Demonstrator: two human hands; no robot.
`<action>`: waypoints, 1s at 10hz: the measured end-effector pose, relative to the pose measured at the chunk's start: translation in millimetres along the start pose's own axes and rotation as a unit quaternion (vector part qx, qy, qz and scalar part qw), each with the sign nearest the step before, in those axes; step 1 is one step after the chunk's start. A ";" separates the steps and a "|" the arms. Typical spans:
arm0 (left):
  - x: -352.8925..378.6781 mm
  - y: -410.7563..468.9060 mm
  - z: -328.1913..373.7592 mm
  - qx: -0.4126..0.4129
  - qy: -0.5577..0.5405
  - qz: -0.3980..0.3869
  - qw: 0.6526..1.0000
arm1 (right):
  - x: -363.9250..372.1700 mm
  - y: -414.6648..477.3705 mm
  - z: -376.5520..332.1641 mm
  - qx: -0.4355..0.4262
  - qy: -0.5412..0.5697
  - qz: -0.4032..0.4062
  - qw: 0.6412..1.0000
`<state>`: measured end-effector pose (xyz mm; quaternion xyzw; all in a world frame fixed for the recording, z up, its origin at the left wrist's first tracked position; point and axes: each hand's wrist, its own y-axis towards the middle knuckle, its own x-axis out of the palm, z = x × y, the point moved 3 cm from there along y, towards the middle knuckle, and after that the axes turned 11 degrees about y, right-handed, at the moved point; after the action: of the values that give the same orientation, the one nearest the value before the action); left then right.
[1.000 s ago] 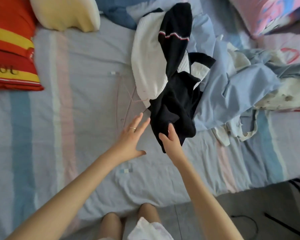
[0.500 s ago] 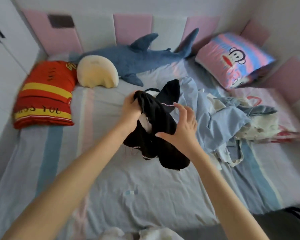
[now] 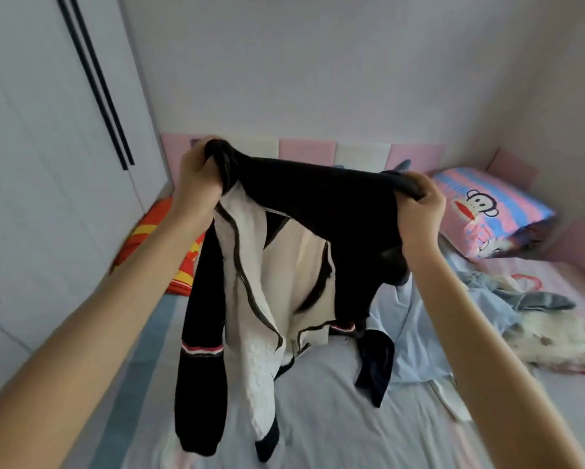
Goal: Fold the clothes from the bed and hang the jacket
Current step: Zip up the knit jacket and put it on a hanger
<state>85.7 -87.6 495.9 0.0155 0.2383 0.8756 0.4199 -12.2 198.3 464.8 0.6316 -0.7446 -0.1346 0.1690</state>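
right, jacket (image 3: pixel 304 211) held up above bed (image 3: pixel 335 418), left hand (image 3: pixel 199 184) and right hand (image 3: pixel 419 208) each gripping bunched top edge. better: find shoulders, shake straight, free twisted sleeve (image 3: pixel 375 363) before hanging.

I see two bare arms that come in from the lower corners, one on each side. The left hand (image 3: pixel 199 182) and the right hand (image 3: pixel 419 211) wear no gloves. No sleeve shows on either forearm; both are uncovered as far down as the picture reaches. I can make out no watch and no bracelet on the wrists. The fingers are too blurred for me to judge rings.
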 end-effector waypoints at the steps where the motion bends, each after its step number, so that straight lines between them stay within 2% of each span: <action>1: -27.4 -18.6 2.1 0.061 0.158 0.015 0.985 | 23.4 -3.8 -11.0 0.096 0.031 -0.041 0.994; 2: -48.2 -38.4 -11.3 0.060 0.322 -0.025 0.945 | 49.9 -34.2 -6.7 0.282 -0.055 -0.201 0.936; 3: -76.4 -56.7 1.8 0.039 0.310 -0.008 0.950 | 68.9 -67.5 -24.2 0.295 -0.081 -0.325 0.895; 4: -104.8 -67.1 42.5 0.067 0.299 0.031 0.952 | 97.5 -79.2 -58.3 0.283 -0.013 -0.360 0.889; 5: -121.1 -56.4 69.4 0.085 0.297 0.084 0.947 | 154.8 -39.0 -58.5 0.307 0.195 -0.303 0.881; 6: -132.0 -15.6 58.5 0.073 0.392 0.145 0.906 | 201.8 -4.6 -59.6 0.306 0.257 -0.234 0.886; 7: -132.2 35.7 7.8 0.056 0.460 0.082 0.883 | 252.4 12.8 -68.8 0.278 0.189 -0.233 0.913; 8: -123.9 60.1 -69.5 -0.016 0.425 -0.024 0.905 | 296.5 10.3 -37.9 0.164 0.066 -0.320 0.931; 9: -103.3 23.5 -166.5 -0.141 0.406 -0.089 0.899 | 301.9 -19.8 47.2 0.073 -0.142 -0.399 0.903; 10: -73.3 -81.5 -292.9 -0.254 0.428 -0.242 0.833 | 249.3 -103.6 187.5 0.203 -0.199 -0.499 0.819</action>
<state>125.9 -217.0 213.9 -0.5263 0.1599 0.6945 0.4637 -34.8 -67.1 272.3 0.8964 -0.3549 -0.1688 -0.2049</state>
